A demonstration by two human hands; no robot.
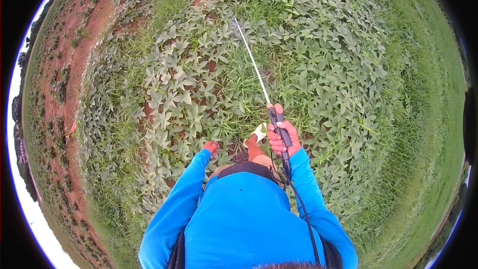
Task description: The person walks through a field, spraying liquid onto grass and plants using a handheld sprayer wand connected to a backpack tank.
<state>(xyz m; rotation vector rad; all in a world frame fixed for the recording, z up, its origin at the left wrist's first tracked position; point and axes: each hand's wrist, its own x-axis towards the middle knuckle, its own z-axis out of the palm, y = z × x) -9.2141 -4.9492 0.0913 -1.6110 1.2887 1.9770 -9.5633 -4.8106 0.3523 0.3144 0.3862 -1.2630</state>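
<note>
My right hand is wrapped round the dark handle of a sprayer wand. The wand's thin, pale metal tube points forward and slightly left, and its tip is over the leafy plants. An orange collar and knob sit where tube meets handle. From the handle's lower end a black hose runs back along my right arm. My left hand hangs low at my left side with its fingers curled in, and nothing shows in it. Broad-leaved green plants lie near it.
Tufts of grass grow between the leafy plants ahead. One light-coloured shoe is among the plants in front of me. Reddish bare soil with scattered small plants lies at far left, with a small red object. Grass covers the right side.
</note>
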